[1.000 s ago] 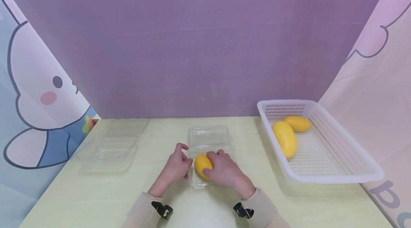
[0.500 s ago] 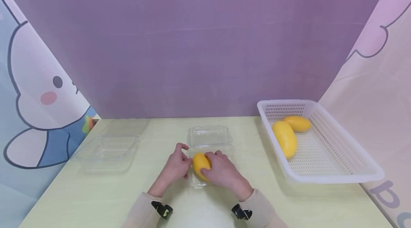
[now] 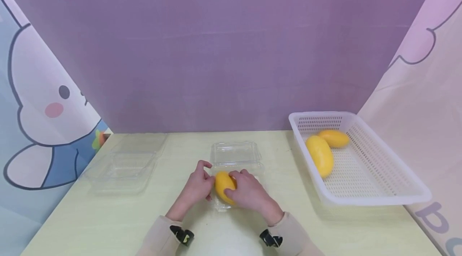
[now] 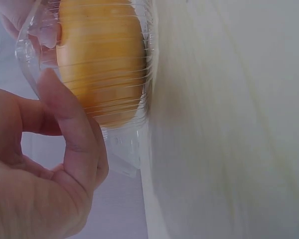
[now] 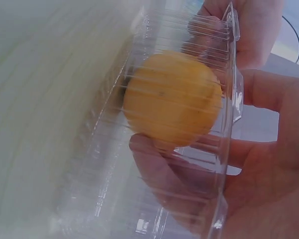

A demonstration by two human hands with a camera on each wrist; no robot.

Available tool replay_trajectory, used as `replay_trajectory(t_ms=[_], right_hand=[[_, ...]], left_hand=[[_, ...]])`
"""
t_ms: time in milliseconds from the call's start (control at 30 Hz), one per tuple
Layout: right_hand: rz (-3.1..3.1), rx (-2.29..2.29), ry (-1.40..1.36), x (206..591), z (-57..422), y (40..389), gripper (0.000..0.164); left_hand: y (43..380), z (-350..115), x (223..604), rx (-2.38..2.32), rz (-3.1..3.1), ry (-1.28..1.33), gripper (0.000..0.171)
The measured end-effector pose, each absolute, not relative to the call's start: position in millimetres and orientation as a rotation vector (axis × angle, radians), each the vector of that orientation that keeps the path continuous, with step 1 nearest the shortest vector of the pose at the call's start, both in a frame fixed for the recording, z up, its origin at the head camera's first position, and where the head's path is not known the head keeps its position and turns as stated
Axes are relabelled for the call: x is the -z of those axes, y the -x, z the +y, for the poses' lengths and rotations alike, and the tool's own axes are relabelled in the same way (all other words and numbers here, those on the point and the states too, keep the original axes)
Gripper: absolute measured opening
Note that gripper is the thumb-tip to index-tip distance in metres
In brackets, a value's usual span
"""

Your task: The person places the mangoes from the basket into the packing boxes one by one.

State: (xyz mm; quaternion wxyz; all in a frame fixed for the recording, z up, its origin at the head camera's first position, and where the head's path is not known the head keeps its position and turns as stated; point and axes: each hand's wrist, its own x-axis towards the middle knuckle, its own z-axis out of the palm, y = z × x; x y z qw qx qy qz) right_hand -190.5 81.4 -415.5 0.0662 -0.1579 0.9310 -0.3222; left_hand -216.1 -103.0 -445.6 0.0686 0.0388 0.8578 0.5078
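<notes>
1 mango (image 3: 223,186), long axis forward-left, fills curled right fingers (image 3: 236,175) while left fingers (image 4: 72,122) pinch the box (image 3: 236,154).

Mango (image 3: 222,186) in middle container (image 3: 236,153), another container (image 3: 120,178) at left, two mangoes (image 3: 319,156) in right-hand basket (image 3: 375,200)

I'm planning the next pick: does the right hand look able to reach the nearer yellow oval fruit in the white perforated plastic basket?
Probably not yet: the right hand grips another yellow oval fruit inside the clear plastic clamshell, though nothing visibly blocks the open basket.
</notes>
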Motion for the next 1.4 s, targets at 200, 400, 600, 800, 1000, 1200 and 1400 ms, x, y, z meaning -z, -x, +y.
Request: replay_trajectory(t_ms=[200, 400, 600, 800, 1000, 1200, 1400], right_hand=[[2.812, 0.968, 0.496, 414, 81, 188, 0.055], [2.823, 0.928, 0.499, 412, 81, 187, 0.055], [2.838, 0.855, 0.493, 410, 82, 187, 0.055], [2.862, 0.758, 0.494, 402, 80, 187, 0.055], [2.892, 0.615, 0.498, 391, 78, 187, 0.056], [2.927, 0.492, 0.541, 382, 83, 186, 0.057], [2.961, 0.397, 0.582, 376, 90, 187, 0.053]], left_hand=[[216, -104, 445, -1.525, 2.58, -0.121, 0.04], [216, -104, 443, -1.536, 2.576, -0.125, 0.04], [215, -103, 442, -1.533, 2.571, -0.131, 0.04], [217, -104, 444, -1.54, 2.57, -0.134, 0.042], [217, -105, 443, -1.536, 2.564, -0.13, 0.042], [215, -104, 442, -1.533, 2.566, -0.129, 0.042], [214, -103, 442, -1.545, 2.569, -0.138, 0.041]])
